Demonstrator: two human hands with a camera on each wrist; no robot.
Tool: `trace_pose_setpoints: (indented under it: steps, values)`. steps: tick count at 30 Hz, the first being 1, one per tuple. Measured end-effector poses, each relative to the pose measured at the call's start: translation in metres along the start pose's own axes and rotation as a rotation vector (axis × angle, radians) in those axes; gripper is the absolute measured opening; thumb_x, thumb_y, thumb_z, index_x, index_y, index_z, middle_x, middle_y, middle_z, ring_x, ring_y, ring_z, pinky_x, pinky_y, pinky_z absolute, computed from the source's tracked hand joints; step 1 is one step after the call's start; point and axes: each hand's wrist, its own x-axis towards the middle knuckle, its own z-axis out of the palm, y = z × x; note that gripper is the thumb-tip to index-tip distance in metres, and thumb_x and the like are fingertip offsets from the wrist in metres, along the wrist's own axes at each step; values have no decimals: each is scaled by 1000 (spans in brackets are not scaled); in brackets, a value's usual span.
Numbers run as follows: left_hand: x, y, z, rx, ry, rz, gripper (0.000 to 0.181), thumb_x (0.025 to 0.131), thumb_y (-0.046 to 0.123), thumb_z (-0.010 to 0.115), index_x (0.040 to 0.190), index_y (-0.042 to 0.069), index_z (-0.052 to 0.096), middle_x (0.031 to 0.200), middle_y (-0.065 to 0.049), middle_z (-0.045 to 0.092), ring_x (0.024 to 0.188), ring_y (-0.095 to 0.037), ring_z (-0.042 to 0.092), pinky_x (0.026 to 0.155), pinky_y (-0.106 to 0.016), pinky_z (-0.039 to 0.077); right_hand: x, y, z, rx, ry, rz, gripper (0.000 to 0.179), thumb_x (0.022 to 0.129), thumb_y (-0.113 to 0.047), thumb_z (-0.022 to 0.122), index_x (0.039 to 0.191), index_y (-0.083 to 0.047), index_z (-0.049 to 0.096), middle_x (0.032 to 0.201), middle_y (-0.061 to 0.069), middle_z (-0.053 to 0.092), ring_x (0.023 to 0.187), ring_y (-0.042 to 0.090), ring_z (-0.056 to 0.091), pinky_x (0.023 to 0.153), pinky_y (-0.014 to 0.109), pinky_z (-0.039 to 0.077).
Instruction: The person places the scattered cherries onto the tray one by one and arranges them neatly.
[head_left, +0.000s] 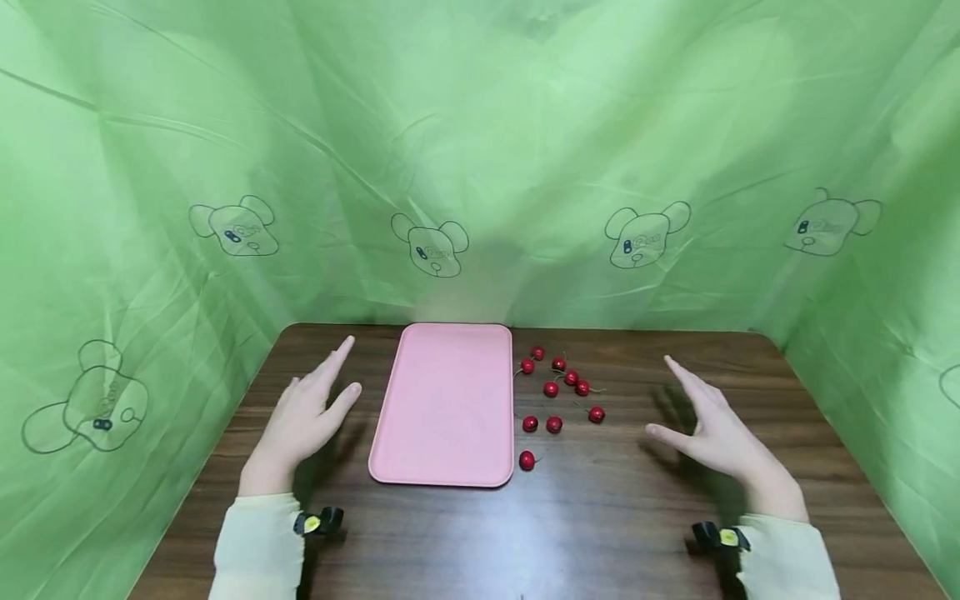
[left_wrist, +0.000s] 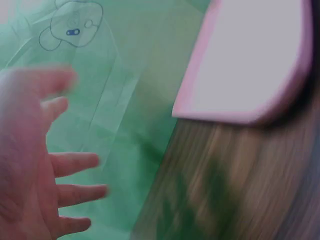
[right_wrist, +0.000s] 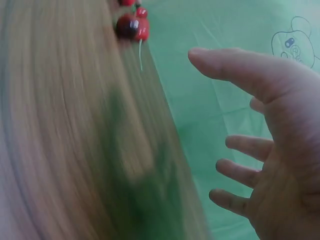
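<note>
A pink rectangular tray (head_left: 447,408) lies on the brown wooden table, with nothing on it. Just right of the tray, several red cherries (head_left: 554,424) with thin stems are scattered; a few cherries (right_wrist: 132,27) also show at the top of the right wrist view. My left hand (head_left: 303,417) hovers left of the tray, fingers extended and thumb apart, holding nothing. To the right of the cherries, my right hand (head_left: 716,429) is likewise held above the table, thumb spread from straight fingers, touching nothing. The left wrist view shows the left hand (left_wrist: 40,155) apart from the tray's corner.
Green sheeting (head_left: 480,167) printed with cartoon mouse-like heads hangs behind the table and along both sides. The wood-grain table (head_left: 600,533) reaches toward the viewer. Each wrist wears a black strap with a small device, and shadows of the hands fall on the table.
</note>
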Motion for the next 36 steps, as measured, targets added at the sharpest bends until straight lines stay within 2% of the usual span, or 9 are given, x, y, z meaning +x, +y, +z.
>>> trace_pose_setpoints:
  steps: [3, 7, 10, 13, 19, 22, 26, 31, 36]
  values:
    - [7, 1, 15, -94, -1, 7, 76, 113, 50, 55, 175, 45, 13, 174, -13, 38, 145, -46, 54, 112, -74, 39, 4, -2, 12, 21, -9, 57, 108, 93, -36, 89, 176, -21, 22, 173, 26, 35, 150, 59, 34, 112, 81, 28]
    - [13, 2, 30, -219, -27, -10, 76, 112, 42, 61, 176, 41, 18, 164, -25, 49, 119, -43, 70, 97, -65, 55, 10, -9, 26, 55, -10, 108, 98, 96, -39, 86, 174, -18, 31, 169, 24, 41, 150, 55, 38, 112, 78, 33]
    - [17, 3, 39, -258, -41, -23, 74, 112, 35, 63, 175, 37, 25, 157, -28, 55, 102, -33, 72, 86, -55, 58, 16, -17, 34, 121, -3, 116, 90, 98, -39, 84, 172, -19, 36, 166, 21, 46, 150, 50, 43, 115, 73, 35]
    - [21, 4, 46, -271, -48, -30, 72, 111, 31, 65, 174, 32, 30, 151, -26, 61, 94, -26, 70, 82, -47, 57, 23, -22, 40, 193, 8, 107, 83, 100, -35, 82, 169, -20, 40, 161, 19, 52, 146, 45, 50, 115, 68, 38]
    - [24, 3, 63, -316, -37, -73, 68, 109, 26, 67, 170, 21, 38, 141, -20, 69, 87, -21, 67, 76, -37, 56, 32, -22, 56, 321, -10, 83, 71, 101, -24, 82, 163, -11, 49, 154, 21, 59, 137, 40, 61, 109, 58, 50]
    - [23, -1, 69, -334, -20, -96, 61, 108, 24, 66, 165, 17, 46, 135, -18, 71, 84, -18, 65, 72, -33, 54, 34, -18, 65, 400, -23, 105, 66, 101, -20, 81, 159, -6, 53, 153, 21, 60, 133, 38, 63, 104, 46, 56]
    - [21, -8, 74, -400, -16, -117, 50, 108, 20, 66, 157, 13, 57, 130, -16, 72, 83, -16, 63, 72, -28, 51, 33, -14, 77, 472, -14, 101, 60, 101, -16, 81, 155, -6, 59, 151, 19, 62, 127, 37, 66, 99, 30, 55]
    - [16, -15, 77, -566, -60, -134, 47, 108, 5, 64, 155, 6, 59, 136, -21, 67, 93, -21, 65, 78, -25, 53, 31, -8, 86, 517, -6, 20, 53, 98, -7, 83, 148, -5, 66, 145, 18, 66, 117, 35, 69, 97, 27, 56]
    - [16, -15, 78, -636, -62, -109, 53, 105, -2, 65, 157, 0, 54, 139, -26, 64, 96, -25, 67, 78, -25, 54, 31, -5, 87, 517, 4, 4, 50, 97, -3, 82, 145, -5, 69, 142, 15, 68, 112, 30, 70, 96, 26, 56]
